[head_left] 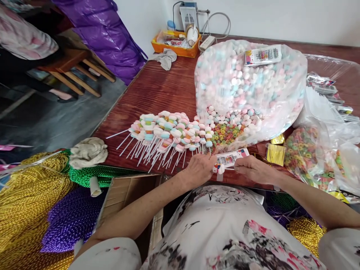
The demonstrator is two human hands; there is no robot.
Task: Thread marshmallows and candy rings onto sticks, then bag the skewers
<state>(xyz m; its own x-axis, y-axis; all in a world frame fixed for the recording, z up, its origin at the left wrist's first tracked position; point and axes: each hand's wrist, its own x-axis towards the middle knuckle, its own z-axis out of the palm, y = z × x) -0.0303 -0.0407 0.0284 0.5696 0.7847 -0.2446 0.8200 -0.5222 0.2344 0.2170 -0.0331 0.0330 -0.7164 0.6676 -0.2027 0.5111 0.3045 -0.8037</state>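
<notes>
My left hand [200, 169] and my right hand [252, 168] meet at the table's near edge, both gripping a small printed white packet [231, 157] with a candy piece [220, 169] at its left end. Just beyond my left hand lies a heap of pastel candy skewers [165, 133] on white sticks. A big clear bag of pastel round candies [247, 86] stands behind, spilling candies and coloured ring candies [227, 133] at its mouth.
A second bag of ring candies [306, 155] and gold foil wrappers [275, 153] lie at right. Gold beads [25, 202], purple beads [70, 219], green beads [95, 174] and a cardboard box [126, 195] sit at lower left. An orange tray [176, 43] stands at the back.
</notes>
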